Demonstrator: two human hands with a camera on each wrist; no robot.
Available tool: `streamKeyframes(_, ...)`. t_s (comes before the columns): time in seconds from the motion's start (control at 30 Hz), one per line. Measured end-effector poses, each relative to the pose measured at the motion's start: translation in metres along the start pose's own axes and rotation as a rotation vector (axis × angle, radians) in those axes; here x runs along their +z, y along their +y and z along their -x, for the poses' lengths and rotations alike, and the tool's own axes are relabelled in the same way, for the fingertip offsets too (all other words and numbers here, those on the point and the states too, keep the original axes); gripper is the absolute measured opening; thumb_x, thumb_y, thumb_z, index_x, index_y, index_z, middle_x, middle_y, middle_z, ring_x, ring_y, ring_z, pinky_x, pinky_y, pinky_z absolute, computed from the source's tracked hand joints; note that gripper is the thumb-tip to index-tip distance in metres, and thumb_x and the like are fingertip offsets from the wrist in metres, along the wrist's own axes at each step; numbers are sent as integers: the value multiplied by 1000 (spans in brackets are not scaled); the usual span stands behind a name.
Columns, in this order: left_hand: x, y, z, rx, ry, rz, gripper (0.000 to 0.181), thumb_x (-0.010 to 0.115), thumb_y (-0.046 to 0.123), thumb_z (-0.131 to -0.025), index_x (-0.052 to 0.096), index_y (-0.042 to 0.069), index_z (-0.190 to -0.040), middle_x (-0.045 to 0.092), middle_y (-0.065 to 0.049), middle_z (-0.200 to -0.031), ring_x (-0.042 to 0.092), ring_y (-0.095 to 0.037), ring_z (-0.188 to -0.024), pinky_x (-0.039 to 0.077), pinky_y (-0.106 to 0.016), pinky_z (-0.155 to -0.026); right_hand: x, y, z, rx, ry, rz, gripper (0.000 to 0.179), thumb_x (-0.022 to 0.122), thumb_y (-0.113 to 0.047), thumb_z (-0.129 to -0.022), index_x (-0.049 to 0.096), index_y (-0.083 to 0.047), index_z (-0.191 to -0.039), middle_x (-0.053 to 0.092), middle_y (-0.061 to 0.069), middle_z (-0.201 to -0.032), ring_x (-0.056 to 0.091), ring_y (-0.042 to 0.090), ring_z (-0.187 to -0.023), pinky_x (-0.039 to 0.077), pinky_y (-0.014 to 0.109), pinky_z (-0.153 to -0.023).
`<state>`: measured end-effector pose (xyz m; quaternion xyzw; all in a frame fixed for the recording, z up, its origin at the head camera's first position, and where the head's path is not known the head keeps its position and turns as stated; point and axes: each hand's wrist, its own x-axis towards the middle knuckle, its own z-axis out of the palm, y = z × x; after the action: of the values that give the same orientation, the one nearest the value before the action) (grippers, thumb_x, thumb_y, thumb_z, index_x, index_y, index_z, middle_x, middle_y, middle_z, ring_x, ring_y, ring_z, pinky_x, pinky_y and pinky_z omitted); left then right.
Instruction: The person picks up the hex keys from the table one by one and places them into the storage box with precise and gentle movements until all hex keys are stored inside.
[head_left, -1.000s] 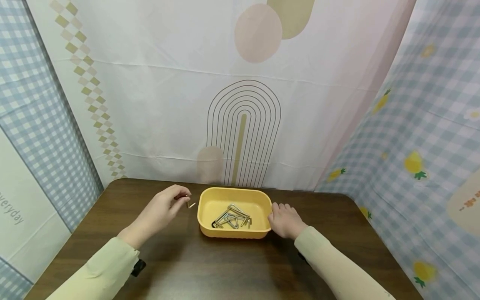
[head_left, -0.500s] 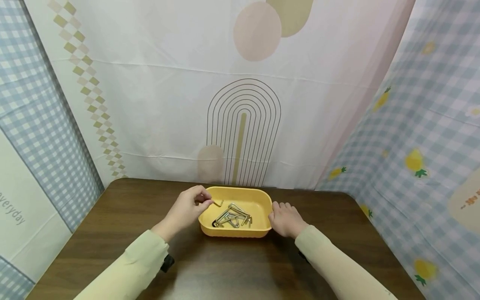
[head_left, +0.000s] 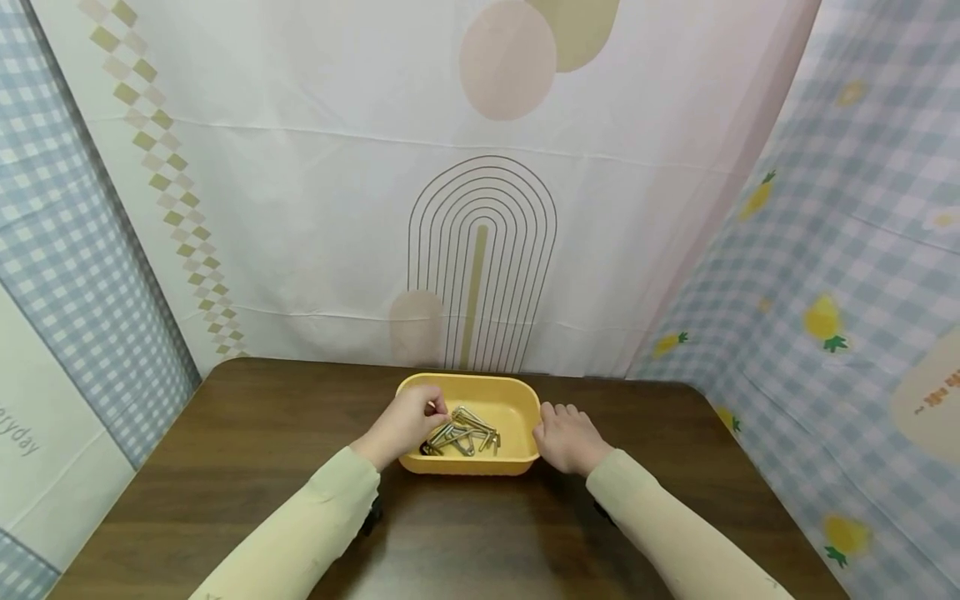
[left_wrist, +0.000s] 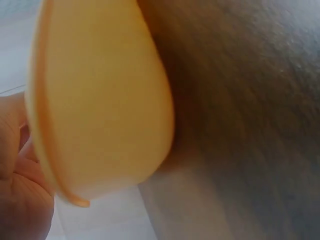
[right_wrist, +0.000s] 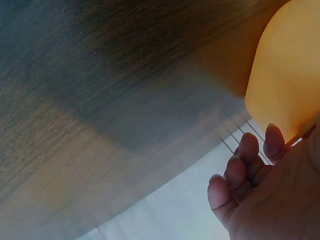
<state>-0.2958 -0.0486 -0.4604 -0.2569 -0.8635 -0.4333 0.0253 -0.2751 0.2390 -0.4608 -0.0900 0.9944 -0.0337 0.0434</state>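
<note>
A yellow plastic bin [head_left: 517, 421] stands on the table with several L-shaped metal hex keys [head_left: 472, 437] lying in a loose pile on its floor. My left hand [head_left: 408, 421] reaches over the bin's left rim, thumb and forefinger pinched together low over the pile around a small brass-coloured hex key, mostly hidden by the fingers. At the bin's right end, my right hand [head_left: 568, 437] holds the rim. The right wrist view shows its fingertips [right_wrist: 248, 145] bent beside the bin's outer wall [right_wrist: 285, 65].
The bin stands toward the back of the dark wooden table [head_left: 480, 533]. A patterned white cloth [head_left: 337, 208] hangs just behind the table, and blue checked cloth [head_left: 795, 250] hangs along the right side.
My left hand has moved right with the hex key, from beside the bin to over it, then down toward the pile. The right hand has stayed on the rim.
</note>
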Motion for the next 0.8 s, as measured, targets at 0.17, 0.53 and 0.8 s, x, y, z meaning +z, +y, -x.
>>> streamKeyframes(0.17,3,-6,2,-11,-49,-105,24,75,4,-82,54,12,-72,54,3,-74,54,-10,-68,46,-27,-59,0,-1,0,-10,-4,-1,19,35,-24,-99,47,-9,-97,45,5,-85,41,26,-83,35,43,-78)
streamKeyframes(0.53,-1,-10,1,27,-75,-202,22,69,0,-82,55,12,-72,52,4,-72,49,-11,-65,44,-28,-60,2,-3,-8,-7,2,-18,21,35,-25,-99,49,-8,-101,46,5,-88,42,26,-85,36,43,-80)
streamKeyframes(0.8,-10,-4,21,-16,-54,-255,11,70,18,-88,64,10,-93,61,-2,-95,60,-21,-91,48,-39,-82,15,-5,-4,-22,45,-27,23,38,-24,-97,52,-6,-103,49,7,-93,45,28,-91,37,47,-84)
